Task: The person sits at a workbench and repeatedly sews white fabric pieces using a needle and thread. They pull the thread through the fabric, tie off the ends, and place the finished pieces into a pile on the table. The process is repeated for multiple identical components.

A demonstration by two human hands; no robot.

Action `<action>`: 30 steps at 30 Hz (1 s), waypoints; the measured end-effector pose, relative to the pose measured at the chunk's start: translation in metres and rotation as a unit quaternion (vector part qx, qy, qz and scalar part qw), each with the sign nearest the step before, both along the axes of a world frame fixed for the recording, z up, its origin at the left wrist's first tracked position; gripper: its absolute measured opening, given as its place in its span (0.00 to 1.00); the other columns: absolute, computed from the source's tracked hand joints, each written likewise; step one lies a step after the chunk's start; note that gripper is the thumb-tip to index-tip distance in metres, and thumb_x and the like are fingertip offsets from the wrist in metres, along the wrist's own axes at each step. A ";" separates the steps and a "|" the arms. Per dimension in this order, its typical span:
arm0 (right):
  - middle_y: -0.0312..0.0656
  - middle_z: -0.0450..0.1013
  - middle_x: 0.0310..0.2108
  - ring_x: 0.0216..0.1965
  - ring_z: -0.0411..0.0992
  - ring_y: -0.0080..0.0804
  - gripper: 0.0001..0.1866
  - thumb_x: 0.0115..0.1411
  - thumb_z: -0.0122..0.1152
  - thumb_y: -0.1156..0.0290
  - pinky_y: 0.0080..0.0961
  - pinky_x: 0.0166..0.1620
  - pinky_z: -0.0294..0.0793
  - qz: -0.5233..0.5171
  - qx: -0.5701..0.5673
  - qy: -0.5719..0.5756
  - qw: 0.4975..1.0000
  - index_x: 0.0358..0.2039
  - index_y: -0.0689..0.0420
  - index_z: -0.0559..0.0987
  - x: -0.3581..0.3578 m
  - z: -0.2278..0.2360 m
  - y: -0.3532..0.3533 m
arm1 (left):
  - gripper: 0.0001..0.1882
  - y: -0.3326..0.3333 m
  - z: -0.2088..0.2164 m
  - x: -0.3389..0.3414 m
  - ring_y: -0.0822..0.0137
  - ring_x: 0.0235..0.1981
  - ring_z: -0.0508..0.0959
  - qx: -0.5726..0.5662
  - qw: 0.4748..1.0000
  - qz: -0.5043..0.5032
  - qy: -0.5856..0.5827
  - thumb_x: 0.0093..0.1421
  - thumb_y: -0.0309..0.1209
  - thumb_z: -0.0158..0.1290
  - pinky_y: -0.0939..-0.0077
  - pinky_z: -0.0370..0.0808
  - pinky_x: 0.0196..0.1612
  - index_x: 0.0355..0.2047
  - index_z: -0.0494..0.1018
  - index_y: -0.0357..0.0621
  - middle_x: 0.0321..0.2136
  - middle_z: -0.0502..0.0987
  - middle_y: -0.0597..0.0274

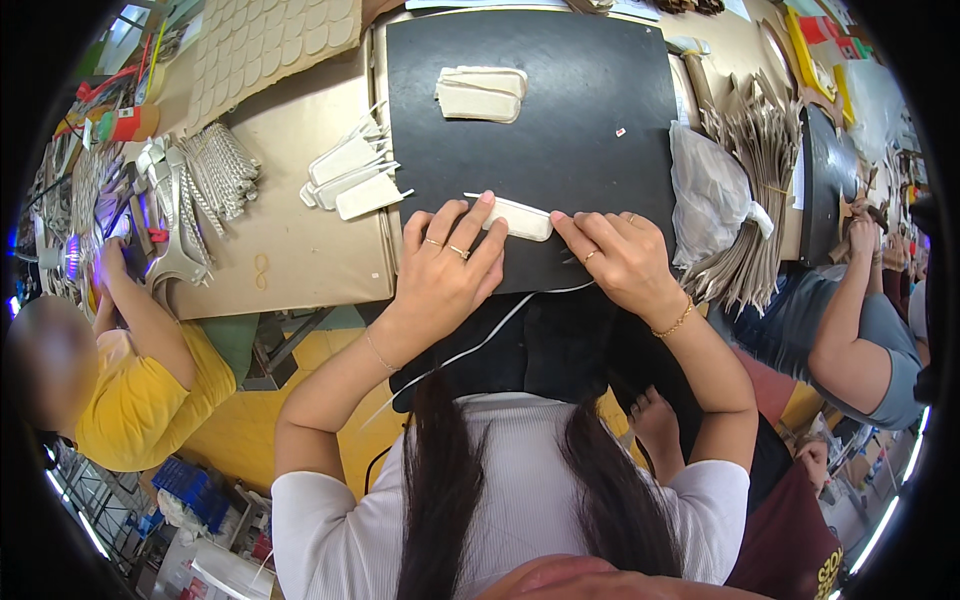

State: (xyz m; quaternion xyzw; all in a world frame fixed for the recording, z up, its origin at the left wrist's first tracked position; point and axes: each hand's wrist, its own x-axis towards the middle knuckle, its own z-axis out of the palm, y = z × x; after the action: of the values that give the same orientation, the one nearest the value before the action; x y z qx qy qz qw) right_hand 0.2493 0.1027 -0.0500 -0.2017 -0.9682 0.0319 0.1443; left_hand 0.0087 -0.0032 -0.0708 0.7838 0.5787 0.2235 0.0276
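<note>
While both hands are pressing down near the front edge of a black mat [560,110], the left hand [445,275] is lying flat with its fingers spread, its grip released, fingertips touching the near end of a small cream-coloured padded strip [520,222]. The right hand [622,260] is resting just beside the strip's other end, fingers extended onto the mat; whether it is pinching anything I cannot tell. A thin white cord [470,350] is trailing from under the hands toward the person's lap. Farther up the mat, a stack of similar cream pieces [482,93] is sitting well apart from the hands. The mat is covering a tan table [300,240], where a loose pile of white strips [350,175] is lying to the left. A clear plastic bag [710,190] and a fan of brown cut pieces [760,180] are crowding the right side. Other people are working at either side, one in a yellow shirt [140,400], over a yellow floor [250,430].
</note>
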 end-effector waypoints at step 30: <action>0.42 0.78 0.36 0.32 0.80 0.41 0.15 0.58 0.68 0.77 0.33 0.38 0.81 -0.191 -0.291 0.146 0.926 0.47 0.58 0.84 -0.029 0.001 0.010 | 0.16 0.033 0.012 0.001 0.65 0.37 0.72 -0.042 0.998 -0.050 0.003 0.62 0.38 0.62 0.58 0.61 0.47 0.49 0.81 0.51 0.33 0.71 0.67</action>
State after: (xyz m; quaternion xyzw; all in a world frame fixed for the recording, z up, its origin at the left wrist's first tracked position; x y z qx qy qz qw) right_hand 0.2200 0.1122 -0.0489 -0.4090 -0.8280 0.3127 0.2222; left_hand 0.0099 0.0294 -0.0586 0.8108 0.5474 0.1949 0.0703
